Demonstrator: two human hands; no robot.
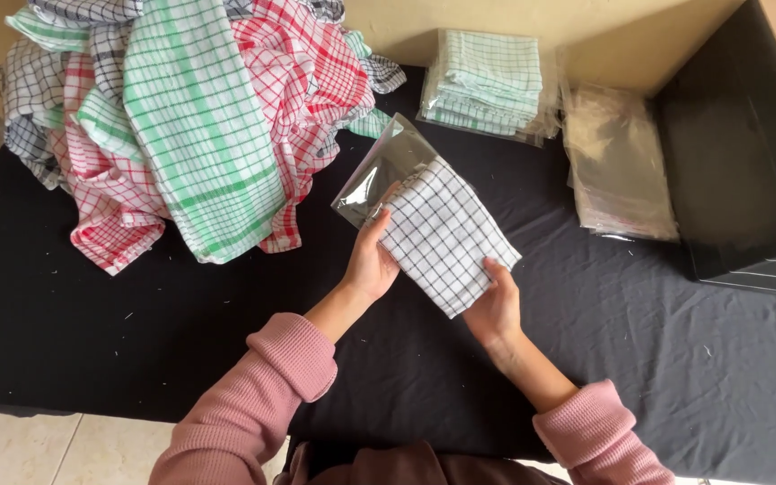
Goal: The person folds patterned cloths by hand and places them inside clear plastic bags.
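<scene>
A: Obs., left to right. Far left of the table, under its black cover: a loose heap of checked cloths in green, red and grey, unfolded.

B: And the hands?

A: Left hand is at the near edge of a clear plastic bag. Grip pinching: thumb up against the bag's opening, fingers tucked behind and mostly hidden. Right hand closes on the lower corner of a folded black-and-white checked cloth, thumb on top, fingers beneath.

B: Position of the cloth?

A: Held above the table's middle, between both hands, tilted. Its upper end meets the bag's opening; whether it has entered, I cannot tell. Most of it is clearly outside.

B: Step in hand?

A: Judged: bagging a single folded cloth, at the very start of insertion.

B: What does the next move require?

A: Judged: mouth of the bag kept open by the left grip while the right pushes the cloth in along its length, squarely, so the fold doesn't bunch at the lip.

B: Further right?

A: A stack of bagged green checked cloths by the wall, then a pile of empty clear bags, then a black box at the far right.
</scene>
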